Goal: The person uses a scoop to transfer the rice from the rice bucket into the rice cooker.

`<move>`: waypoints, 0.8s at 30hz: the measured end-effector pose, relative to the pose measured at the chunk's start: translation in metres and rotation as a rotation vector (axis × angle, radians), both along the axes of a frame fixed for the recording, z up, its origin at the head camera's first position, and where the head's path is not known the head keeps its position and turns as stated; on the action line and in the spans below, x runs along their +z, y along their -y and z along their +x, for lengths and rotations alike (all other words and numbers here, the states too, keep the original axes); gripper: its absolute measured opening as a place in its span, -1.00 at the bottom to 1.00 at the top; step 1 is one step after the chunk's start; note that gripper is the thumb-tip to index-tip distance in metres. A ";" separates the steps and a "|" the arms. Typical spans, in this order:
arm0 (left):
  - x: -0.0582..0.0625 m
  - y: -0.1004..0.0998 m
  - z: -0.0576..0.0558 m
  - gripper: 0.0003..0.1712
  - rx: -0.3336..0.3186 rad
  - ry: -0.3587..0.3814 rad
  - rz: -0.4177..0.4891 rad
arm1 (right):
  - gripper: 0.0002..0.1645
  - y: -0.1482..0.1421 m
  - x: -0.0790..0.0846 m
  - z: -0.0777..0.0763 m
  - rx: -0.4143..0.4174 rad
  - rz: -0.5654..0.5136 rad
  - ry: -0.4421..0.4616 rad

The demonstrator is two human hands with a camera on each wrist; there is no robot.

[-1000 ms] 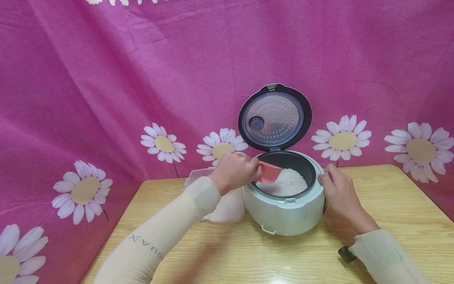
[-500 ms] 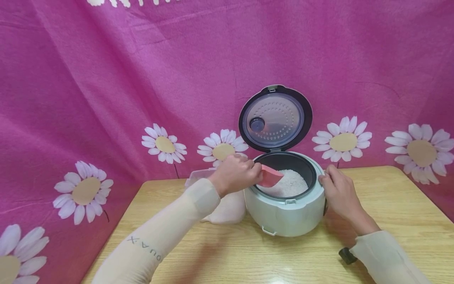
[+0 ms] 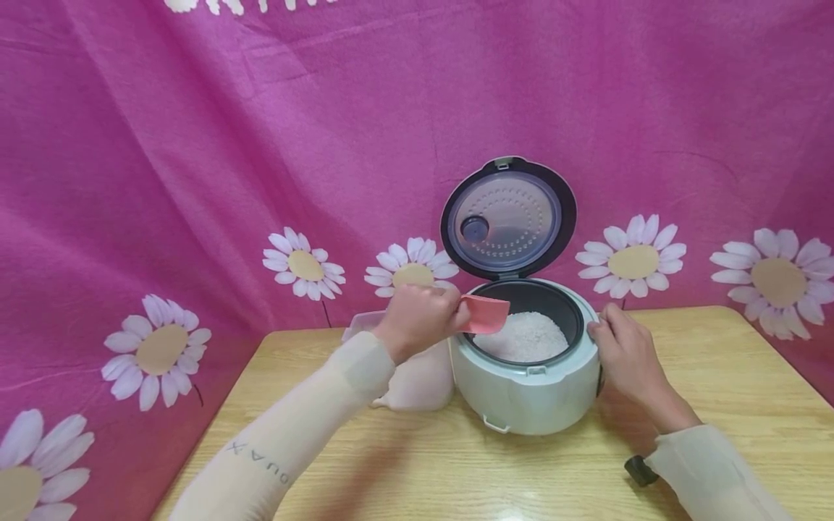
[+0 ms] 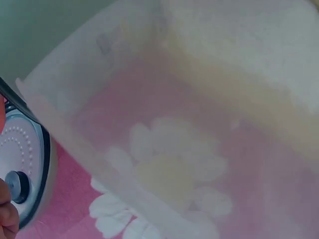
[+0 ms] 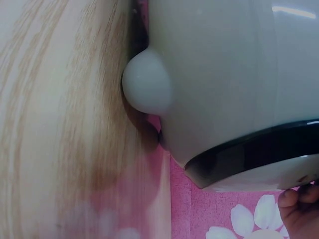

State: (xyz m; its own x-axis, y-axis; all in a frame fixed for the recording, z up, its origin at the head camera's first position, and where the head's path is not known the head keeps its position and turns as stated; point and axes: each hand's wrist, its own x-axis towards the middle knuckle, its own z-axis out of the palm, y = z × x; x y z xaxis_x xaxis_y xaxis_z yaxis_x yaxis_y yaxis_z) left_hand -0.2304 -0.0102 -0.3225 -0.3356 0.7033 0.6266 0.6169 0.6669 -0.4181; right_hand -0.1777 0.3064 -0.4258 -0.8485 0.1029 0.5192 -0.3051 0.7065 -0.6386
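Note:
My left hand (image 3: 420, 322) grips a pink scoop (image 3: 487, 316) above the left side of the rice cooker (image 3: 528, 405). Inside the cooker's dark inner pot (image 3: 565, 302) lies a mound of white rice (image 3: 531, 336). The round lid (image 3: 515, 210) stands raised at the back. With thumb and curled fingers, my right hand (image 3: 628, 354) holds the cooker's right rim; in the right wrist view its fingers (image 5: 295, 201) show at the lower right, by the cooker's pale side (image 5: 219, 74). Only fingertips (image 4: 7, 214) of the left hand appear in the left wrist view.
Left of the cooker, partly behind my left forearm, stands a translucent, pale container (image 3: 423, 383); its wall (image 4: 149, 149) fills much of the left wrist view. A wooden table (image 3: 456, 477) bears everything. Behind hangs a pink cloth (image 3: 326, 145) with daisies.
The scoop has drawn back left, away from the rice mound, and turned from pointing down to the right to nearly level. The right hand keeps its place on the cooker's rim.

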 end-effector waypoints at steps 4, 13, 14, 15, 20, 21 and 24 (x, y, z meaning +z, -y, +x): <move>-0.003 0.009 0.000 -0.63 0.035 0.075 0.084 | -0.75 0.000 -0.001 0.000 0.005 -0.003 0.000; -0.004 0.038 0.000 -0.61 0.097 0.233 0.144 | -0.76 0.000 0.000 0.000 -0.003 0.002 0.011; -0.004 0.040 0.001 -0.61 0.103 0.245 0.151 | -0.76 0.000 0.000 0.000 -0.006 0.003 0.013; -0.005 0.043 0.001 -0.61 0.111 0.250 0.156 | -0.76 -0.001 0.000 -0.001 -0.010 0.005 0.013; -0.010 0.057 0.003 -0.63 0.143 0.272 0.198 | -0.76 -0.001 -0.001 -0.002 -0.023 0.008 -0.004; -0.011 0.061 0.003 -0.63 0.143 0.273 0.211 | -0.76 -0.001 -0.001 -0.002 -0.023 0.008 -0.008; -0.014 0.072 0.003 -0.63 0.148 0.273 0.234 | -0.76 0.000 -0.001 -0.002 -0.018 0.005 -0.011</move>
State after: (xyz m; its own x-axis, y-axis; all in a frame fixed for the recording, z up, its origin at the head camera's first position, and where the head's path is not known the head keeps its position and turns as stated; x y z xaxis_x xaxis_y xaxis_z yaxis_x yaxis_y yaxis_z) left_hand -0.2277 -0.0820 -0.3361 -0.5994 0.4831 0.6382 0.5742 0.8150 -0.0778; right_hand -0.1800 0.3069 -0.4268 -0.8408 0.1155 0.5289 -0.2990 0.7154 -0.6316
